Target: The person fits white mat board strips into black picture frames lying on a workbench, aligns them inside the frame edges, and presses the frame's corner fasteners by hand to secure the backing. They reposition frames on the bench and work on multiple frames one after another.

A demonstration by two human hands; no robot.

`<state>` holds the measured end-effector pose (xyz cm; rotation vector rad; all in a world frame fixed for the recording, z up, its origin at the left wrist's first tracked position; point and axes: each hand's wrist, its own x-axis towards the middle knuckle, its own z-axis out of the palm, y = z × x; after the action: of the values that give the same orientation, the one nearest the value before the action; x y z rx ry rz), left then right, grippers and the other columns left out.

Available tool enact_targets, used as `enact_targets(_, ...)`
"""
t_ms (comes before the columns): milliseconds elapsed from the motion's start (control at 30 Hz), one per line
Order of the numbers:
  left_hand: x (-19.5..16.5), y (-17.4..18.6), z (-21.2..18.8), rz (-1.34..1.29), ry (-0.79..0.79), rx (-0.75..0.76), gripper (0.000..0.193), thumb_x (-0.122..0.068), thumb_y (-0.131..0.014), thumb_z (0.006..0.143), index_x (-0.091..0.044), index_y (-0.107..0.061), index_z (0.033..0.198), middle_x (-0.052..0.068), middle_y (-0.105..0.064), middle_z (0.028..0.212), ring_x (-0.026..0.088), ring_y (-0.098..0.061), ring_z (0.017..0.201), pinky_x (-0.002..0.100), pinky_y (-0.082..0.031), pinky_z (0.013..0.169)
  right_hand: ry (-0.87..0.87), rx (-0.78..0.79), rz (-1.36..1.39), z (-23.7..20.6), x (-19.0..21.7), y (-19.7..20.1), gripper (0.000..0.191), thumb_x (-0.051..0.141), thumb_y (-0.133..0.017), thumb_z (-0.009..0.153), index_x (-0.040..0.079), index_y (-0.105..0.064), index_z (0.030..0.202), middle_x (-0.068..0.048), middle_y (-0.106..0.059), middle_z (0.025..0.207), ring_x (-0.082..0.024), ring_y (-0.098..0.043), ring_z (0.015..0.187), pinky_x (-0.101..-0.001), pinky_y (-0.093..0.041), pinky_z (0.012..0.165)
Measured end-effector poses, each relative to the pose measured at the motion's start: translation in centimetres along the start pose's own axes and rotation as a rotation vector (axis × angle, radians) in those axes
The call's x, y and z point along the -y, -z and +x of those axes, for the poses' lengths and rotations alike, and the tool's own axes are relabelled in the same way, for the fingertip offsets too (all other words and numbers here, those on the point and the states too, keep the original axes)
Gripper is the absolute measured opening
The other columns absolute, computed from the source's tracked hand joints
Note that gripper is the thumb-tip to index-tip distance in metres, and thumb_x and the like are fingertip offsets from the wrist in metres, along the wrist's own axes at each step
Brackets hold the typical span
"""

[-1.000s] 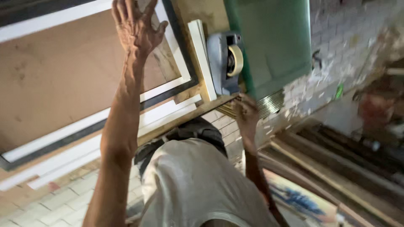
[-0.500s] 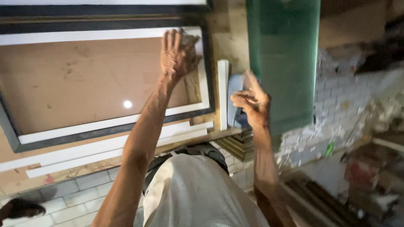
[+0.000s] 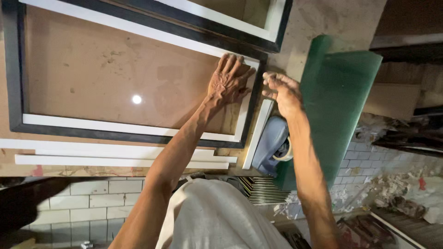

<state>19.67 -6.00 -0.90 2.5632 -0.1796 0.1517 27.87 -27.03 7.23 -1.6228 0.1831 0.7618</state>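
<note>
While your left hand stays flat and open on the frame's right corner on the counter, your right hand, earlier lower by the tape dispenser, now hovers open and empty just beside that corner.

1 head view, looking steeply down, close over workbench.

The bare left hand lies flat with palm down and fingers together, pointing to about one o'clock, its forearm stretched straight from seven o'clock. The bare right hand hovers just beside it at three o'clock, fingers loosely curled and holding nothing.
</note>
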Motion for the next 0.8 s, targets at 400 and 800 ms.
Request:
enact_targets(400, -0.1, -1.6, 0.3, 0.007, 0.049, 0.027, 0.080, -0.061, -0.070, 0.083, -0.016, -0.052, 0.146, 0.020, -0.042, 0.152, 0.041, -0.034, 0.143, 0.058, -0.017, 0.123, 0.004, -0.022, -0.170, 6.4, -1.5, -0.2, 0.016, 0.011, -0.076, 0.089, 0.008, -0.076, 0.104, 0.001, -0.075, 0.094, -0.009, -0.070, 0.081, -0.0258, -0.060, 0.067)
enact_targets(800, -0.2, -1.4, 0.2, -0.022, 0.049, -0.027, 0.089, -0.058, -0.077, 0.078, 0.000, -0.051, 0.141, 0.022, -0.049, 0.147, 0.040, -0.040, 0.140, 0.056, -0.022, 0.122, -0.199, 0.009, -0.137, 7.9, -1.0, -0.9, 0.017, 0.001, -0.074, 0.081, 0.005, -0.076, 0.097, 0.003, -0.070, 0.083, 0.001, -0.045, 0.056, -0.0158, -0.031, 0.044)
